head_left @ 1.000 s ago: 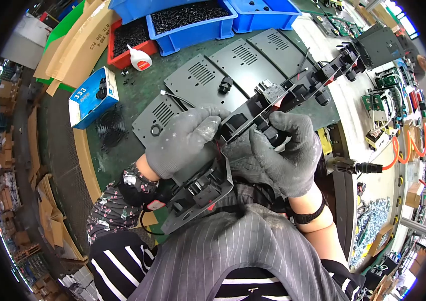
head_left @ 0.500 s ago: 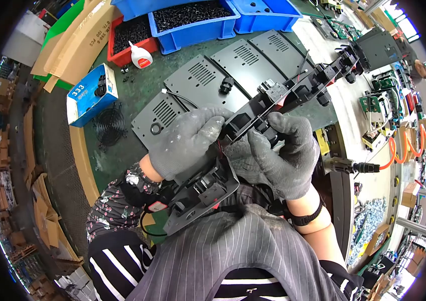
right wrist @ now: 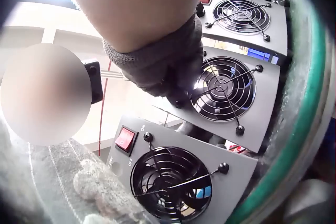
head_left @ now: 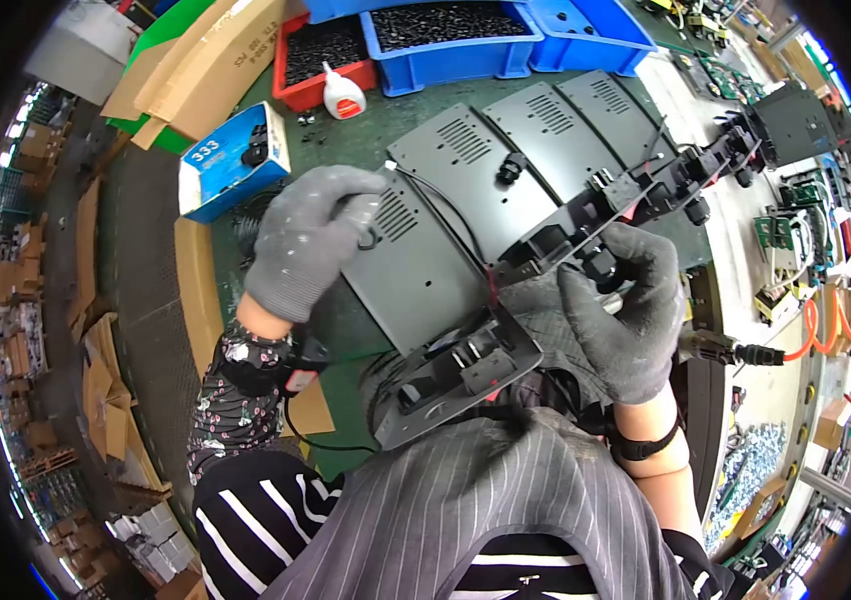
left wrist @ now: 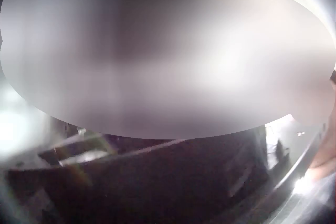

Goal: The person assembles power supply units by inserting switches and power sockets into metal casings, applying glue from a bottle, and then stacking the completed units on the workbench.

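My gloved left hand is over the leftmost of several dark grey metal panels. Its thumb and fingers are bent together at a small black ring nut, partly hidden by the glove. At an upright panel edge, my gloved right hand grips a black cable gland between thumb and fingers. Seen from the other side, the right glove reaches in among upright grey front plates with round fan guards and a red switch. Most of the left wrist view is blurred.
Another black gland lies on a middle panel. Behind stand blue bins and a red bin of small black parts, plus a white bottle. A blue box is at left; an air tool lies right.
My left hand has left the upright panel edge and moved left to the ring nut on the panel. The right hand keeps its grip on the gland. The head view has shifted.
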